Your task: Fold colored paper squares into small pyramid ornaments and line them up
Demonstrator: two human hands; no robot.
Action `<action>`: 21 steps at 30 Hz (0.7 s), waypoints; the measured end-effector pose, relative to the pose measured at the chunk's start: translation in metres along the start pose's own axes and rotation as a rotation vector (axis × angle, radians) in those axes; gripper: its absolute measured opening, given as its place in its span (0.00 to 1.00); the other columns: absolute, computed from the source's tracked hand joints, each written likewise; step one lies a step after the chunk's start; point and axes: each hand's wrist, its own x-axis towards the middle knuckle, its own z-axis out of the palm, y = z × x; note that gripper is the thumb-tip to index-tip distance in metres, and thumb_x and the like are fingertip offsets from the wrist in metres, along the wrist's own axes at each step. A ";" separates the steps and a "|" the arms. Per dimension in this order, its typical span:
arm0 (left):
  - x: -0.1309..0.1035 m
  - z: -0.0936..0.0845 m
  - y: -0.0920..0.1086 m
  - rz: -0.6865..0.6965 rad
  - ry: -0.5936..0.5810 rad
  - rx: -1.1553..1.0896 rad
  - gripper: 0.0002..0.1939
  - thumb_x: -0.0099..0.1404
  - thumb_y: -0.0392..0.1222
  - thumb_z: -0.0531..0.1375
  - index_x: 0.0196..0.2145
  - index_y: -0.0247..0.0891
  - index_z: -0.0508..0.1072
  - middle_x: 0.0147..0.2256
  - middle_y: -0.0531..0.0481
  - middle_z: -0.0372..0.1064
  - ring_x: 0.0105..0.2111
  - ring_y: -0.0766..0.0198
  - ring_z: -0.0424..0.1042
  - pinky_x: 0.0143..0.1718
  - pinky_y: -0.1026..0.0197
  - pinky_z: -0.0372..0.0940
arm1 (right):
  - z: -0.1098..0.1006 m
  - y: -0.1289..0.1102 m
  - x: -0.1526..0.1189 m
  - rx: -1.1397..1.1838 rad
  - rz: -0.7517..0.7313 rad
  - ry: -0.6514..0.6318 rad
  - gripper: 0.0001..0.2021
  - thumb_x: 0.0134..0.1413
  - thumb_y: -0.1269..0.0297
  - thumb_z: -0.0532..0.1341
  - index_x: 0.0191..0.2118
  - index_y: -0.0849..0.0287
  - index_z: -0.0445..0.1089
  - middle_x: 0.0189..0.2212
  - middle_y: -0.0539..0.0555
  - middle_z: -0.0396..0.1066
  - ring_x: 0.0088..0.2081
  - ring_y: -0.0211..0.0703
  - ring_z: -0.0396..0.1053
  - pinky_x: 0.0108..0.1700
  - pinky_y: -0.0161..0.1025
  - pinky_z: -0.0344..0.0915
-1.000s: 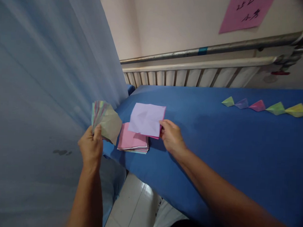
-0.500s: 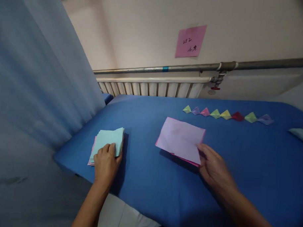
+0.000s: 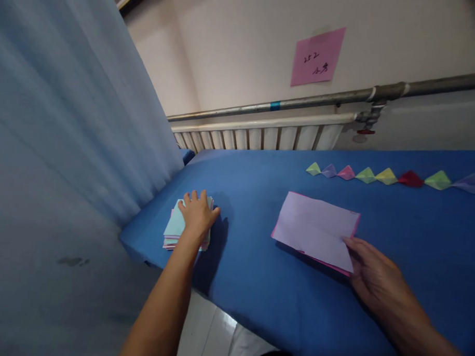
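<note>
On the left of the blue-covered table lies a stack of coloured paper, with a light teal sheet on top. My left hand is over this stack, its fingers spread apart across the far part of the top sheet. In my right hand are papers pinched at their right corner: a lilac sheet on top, with a pink sheet showing along its edges underneath. These sheets are held just above the table, and a shadow falls below them.
A row of folded paper diamonds, including a red one, runs along the table's far right. Behind are a radiator, a metal pipe and a pink note on the wall. A blue curtain hangs at left.
My left hand has gone from gripping the stack's near right side to spreading its fingers over the far part. My right hand still holds the sheets. The view has shifted left.
</note>
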 end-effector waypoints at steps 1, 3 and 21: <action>0.005 0.003 0.002 -0.013 -0.016 0.003 0.34 0.58 0.52 0.60 0.60 0.39 0.61 0.61 0.36 0.57 0.61 0.39 0.50 0.58 0.39 0.48 | 0.001 -0.004 -0.002 -0.030 0.021 -0.013 0.06 0.37 0.68 0.66 0.19 0.56 0.69 0.18 0.49 0.66 0.20 0.38 0.66 0.21 0.33 0.68; 0.011 0.009 0.001 -0.046 -0.037 0.005 0.34 0.57 0.48 0.61 0.60 0.40 0.60 0.61 0.35 0.56 0.61 0.38 0.50 0.56 0.37 0.49 | 0.001 -0.015 -0.005 -0.175 0.019 -0.057 0.06 0.37 0.71 0.66 0.18 0.56 0.70 0.18 0.49 0.67 0.20 0.38 0.66 0.23 0.33 0.69; 0.032 0.010 -0.125 -0.411 -0.213 -0.521 0.20 0.55 0.52 0.62 0.36 0.30 0.75 0.38 0.31 0.76 0.44 0.41 0.73 0.42 0.51 0.66 | 0.006 -0.024 -0.013 -0.334 -0.043 -0.061 0.06 0.40 0.71 0.62 0.17 0.56 0.69 0.18 0.50 0.65 0.22 0.41 0.65 0.23 0.36 0.66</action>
